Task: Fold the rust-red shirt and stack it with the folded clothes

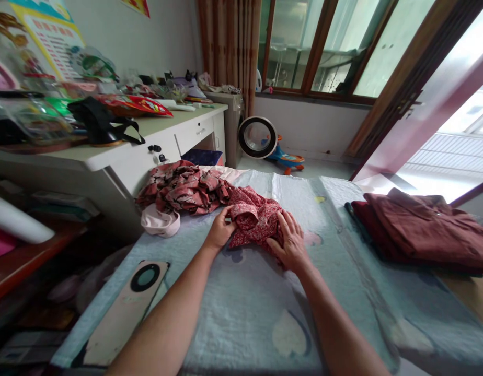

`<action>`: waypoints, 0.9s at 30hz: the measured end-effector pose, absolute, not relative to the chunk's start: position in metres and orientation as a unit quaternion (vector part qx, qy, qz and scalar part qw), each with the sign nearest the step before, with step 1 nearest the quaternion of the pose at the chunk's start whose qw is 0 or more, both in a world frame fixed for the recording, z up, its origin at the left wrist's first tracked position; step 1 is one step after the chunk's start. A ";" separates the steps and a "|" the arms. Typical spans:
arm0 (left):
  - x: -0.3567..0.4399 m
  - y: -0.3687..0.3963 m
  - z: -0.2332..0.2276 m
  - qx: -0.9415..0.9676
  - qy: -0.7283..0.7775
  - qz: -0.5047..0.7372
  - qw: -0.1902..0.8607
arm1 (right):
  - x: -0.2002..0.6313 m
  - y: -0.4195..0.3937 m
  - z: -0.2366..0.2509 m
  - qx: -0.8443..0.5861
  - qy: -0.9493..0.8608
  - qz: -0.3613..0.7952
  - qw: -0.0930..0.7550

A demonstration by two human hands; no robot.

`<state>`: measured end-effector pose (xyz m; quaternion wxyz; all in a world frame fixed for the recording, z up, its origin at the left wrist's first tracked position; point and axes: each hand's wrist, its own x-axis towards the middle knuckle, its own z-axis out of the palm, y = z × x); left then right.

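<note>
A red shirt with a small pale print [261, 219] lies bunched on the blue cloth cover [249, 303], its collar turned up toward me. My left hand [221, 228] pinches the collar's left side between thumb and fingers. On the right side of the same shirt, my right hand [290, 241] rests with fingers stretched over the fabric. Just behind and to the left is a crumpled heap of red patterned cloth [186, 188]. A pale pink band of cloth [160, 221] sits in front of that heap.
Folded dark red clothes [425, 224] are stacked at the right. A phone [127, 308] lies face down at the left front. Behind stands a cluttered white desk [198, 128]; a washing machine with its round door [257, 137] open and a blue toy car [284, 156] are farther back.
</note>
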<state>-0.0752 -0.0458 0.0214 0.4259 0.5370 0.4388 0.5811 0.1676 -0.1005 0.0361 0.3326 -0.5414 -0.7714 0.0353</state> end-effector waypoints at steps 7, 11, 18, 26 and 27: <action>-0.071 -0.054 0.024 0.595 0.481 0.522 0.377 | 0.169 -0.094 0.024 -0.551 -0.737 0.133 0.368; -0.072 -0.054 0.032 0.497 0.432 0.578 0.482 | 0.176 -0.096 0.030 -0.538 -0.661 0.237 0.465; -0.073 -0.061 0.048 0.367 0.283 0.597 0.655 | 0.190 -0.094 0.035 -0.603 -0.551 0.219 0.534; -0.059 -0.074 0.053 0.476 0.283 0.556 0.620 | 0.192 -0.098 0.036 -0.558 -0.677 0.093 0.471; -0.056 -0.076 0.052 0.491 0.292 0.548 0.611 | 0.191 -0.098 0.036 -0.554 -0.678 0.104 0.473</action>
